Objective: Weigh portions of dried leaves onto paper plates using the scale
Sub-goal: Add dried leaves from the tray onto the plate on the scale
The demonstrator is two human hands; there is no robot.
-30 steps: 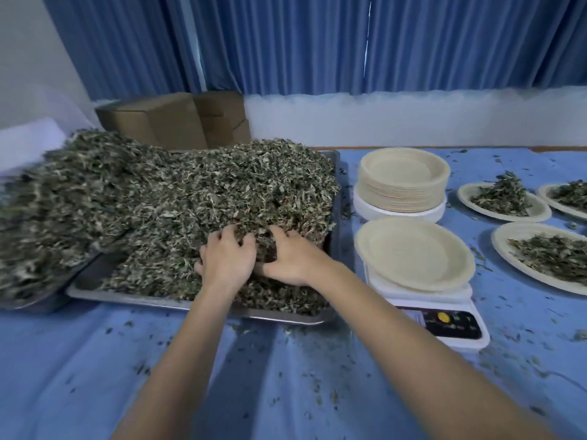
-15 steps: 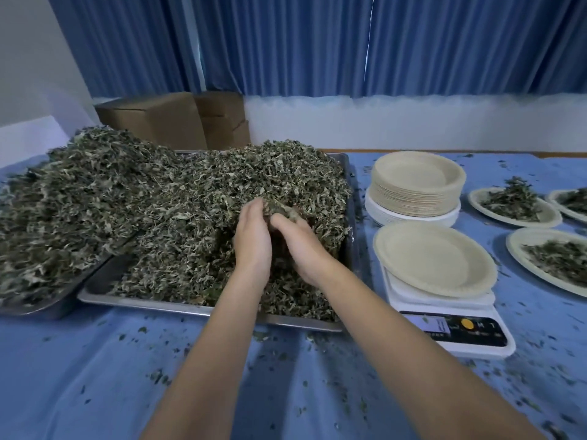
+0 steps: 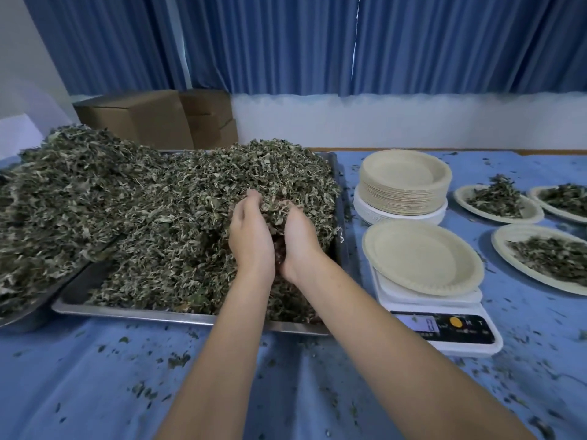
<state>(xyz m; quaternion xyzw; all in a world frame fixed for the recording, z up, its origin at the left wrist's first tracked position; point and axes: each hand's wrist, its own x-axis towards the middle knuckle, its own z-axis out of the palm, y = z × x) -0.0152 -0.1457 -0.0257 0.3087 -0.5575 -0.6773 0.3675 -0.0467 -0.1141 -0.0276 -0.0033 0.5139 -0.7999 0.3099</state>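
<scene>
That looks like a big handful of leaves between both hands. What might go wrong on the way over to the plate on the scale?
Likely risks:
1. The left hand and right hand only cup the scooped leaves, so bits may drop onto the blue cloth, already littered with crumbs.
2. The empty plate overhangs the scale; a heavy drop near its rim might tip it.
3. Crumbs could fall on the scale's display.

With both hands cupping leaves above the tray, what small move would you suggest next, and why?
Probably carry the scoop rightward: both hands, left and right, cup leaves over the tray, and the plate on the scale is bare.
</scene>
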